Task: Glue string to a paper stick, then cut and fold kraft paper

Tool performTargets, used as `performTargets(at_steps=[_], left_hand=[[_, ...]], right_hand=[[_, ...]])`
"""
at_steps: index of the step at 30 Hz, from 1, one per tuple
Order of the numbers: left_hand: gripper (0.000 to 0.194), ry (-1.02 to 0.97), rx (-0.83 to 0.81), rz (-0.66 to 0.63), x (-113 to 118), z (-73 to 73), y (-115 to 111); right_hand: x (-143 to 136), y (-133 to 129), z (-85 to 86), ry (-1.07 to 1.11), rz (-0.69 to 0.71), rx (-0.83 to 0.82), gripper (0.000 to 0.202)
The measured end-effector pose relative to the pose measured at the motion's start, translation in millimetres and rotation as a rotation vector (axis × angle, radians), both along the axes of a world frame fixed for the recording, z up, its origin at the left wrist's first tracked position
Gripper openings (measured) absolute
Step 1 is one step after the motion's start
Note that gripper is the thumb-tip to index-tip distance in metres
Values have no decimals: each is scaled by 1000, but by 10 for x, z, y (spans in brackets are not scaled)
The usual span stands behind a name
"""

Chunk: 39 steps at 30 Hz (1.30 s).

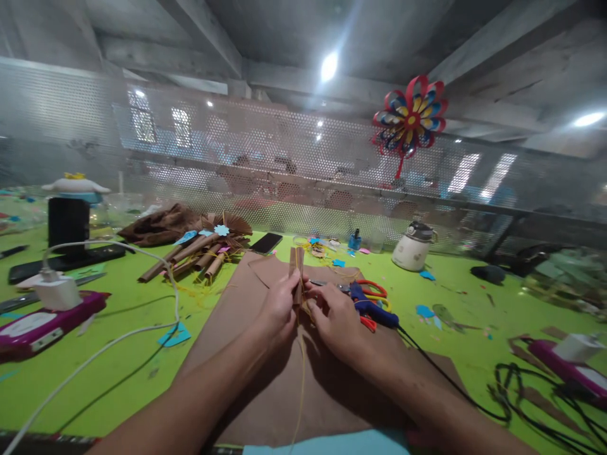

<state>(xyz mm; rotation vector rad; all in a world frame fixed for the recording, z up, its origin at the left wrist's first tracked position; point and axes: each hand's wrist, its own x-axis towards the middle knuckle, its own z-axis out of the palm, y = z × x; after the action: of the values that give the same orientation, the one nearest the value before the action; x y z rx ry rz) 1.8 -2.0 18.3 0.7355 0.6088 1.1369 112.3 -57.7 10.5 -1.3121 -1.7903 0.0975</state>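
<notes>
My left hand (279, 303) is closed around a narrow folded strip of brown paper (297, 256), held upright above a large brown paper sheet (237, 328). A thin yellow string (302, 373) runs along the strip and hangs down over the sheet. My right hand (334, 316) is beside the strip's lower part, its fingers curled and pressed together near the string. Whether they pinch the string or the paper is hard to make out. Just beyond my right hand lie a blue glue gun (372, 306) and red-handled scissors (372, 289).
Brown paper rolls (203, 256) lie at the back left, by a black phone (266, 243). A white jug (412, 246) stands at the back right. Purple power strips (52, 322) and cables (531, 385) flank the green table (128, 360). A metal mesh (303, 164) rises behind.
</notes>
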Motion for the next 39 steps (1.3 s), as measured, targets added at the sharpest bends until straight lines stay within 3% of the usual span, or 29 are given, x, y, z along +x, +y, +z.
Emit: performTargets(at_steps=[5,9,13,15,17,22,25,32,39], left_hand=[[17,0,58,-3,57,-23,-52],[17,44,47,29,37,-52,-15],[20,97,-42,56,38,-67,7],[21,123,-99,72,51,-60,3],[23,138,-136,77,60,-47,-3],[23,134,-129,0,50,-24,-13],[25,141,-63,-40,42,-33,-28],[27,186,-3,-84,36,-46,-69],[28,275,49,-36,37,-56,-52]], right_hand=[[9,157,-76,173,40,-79,13],[43,125,-25,321,47,-146,15],[-20,8,37,619,227,-434,18],[-89,-54,21,662,325,-587,19],[-149,-99,-23,552,330,-612,18],[-135,-139,-120,6,138,-251,15],[-77,-167,-126,-214,74,-221,12],[-59,-244,-83,-408,12,-293,10],[-59,-343,-21,-496,79,-278,10]])
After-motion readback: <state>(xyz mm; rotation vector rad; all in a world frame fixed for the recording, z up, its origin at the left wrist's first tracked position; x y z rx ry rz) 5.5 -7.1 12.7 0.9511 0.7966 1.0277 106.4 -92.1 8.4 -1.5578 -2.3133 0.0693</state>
